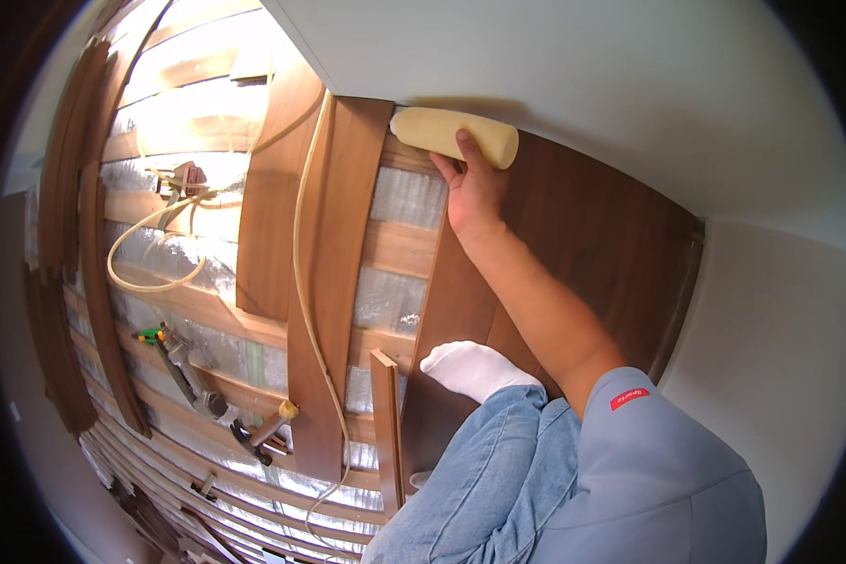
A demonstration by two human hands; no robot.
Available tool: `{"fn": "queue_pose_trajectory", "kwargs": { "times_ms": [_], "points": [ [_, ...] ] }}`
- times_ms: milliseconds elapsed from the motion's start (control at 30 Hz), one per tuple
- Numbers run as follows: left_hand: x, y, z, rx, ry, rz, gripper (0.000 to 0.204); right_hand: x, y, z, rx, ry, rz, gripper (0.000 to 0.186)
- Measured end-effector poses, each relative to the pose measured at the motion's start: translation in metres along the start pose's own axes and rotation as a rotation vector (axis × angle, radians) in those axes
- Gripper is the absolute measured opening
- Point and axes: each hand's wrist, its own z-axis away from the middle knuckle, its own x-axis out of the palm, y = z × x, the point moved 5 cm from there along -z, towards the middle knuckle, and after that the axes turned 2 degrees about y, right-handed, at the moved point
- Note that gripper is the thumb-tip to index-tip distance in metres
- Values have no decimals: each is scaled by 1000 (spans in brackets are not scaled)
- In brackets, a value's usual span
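My right hand (473, 193) reaches forward and grips a pale yellow bottle (432, 130). The thumb lies over its near side, while the other fingers pass partly out of sight beneath it. The bottle is held on its side, its whitish end pointing left and its flat end right, close to the white wall. Under the hand, dark brown floorboards (573, 235) meet a gap of bare wooden joists (399, 246) and silvery sheeting (388, 296). My left hand does not show.
Left of me, loose planks (334, 282) lie across the joists, with a pale hose (303, 226) running over them. A hammer (271, 430), a nail gun (190, 376) and a narrow board (385, 423) lie nearby. The white wall (536, 56) borders the far side.
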Motion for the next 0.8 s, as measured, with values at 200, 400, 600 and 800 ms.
{"fn": "queue_pose_trajectory", "kwargs": {
  "times_ms": [200,400,600,800],
  "points": [
    [1,3,-2,-4,-7,-18,61,-18,6,23,81,28,52,51],
    [-2,-1,-4,-13,-9,-29,60,-54,10,84,249,-17,243,43],
    [-14,-15,-4,-30,-10,-11,60,-52,8,112,288,-95,279,41],
    [-21,-42,-5,-56,-20,53,59,-57,10,142,340,-168,426,40]
  ]
}}
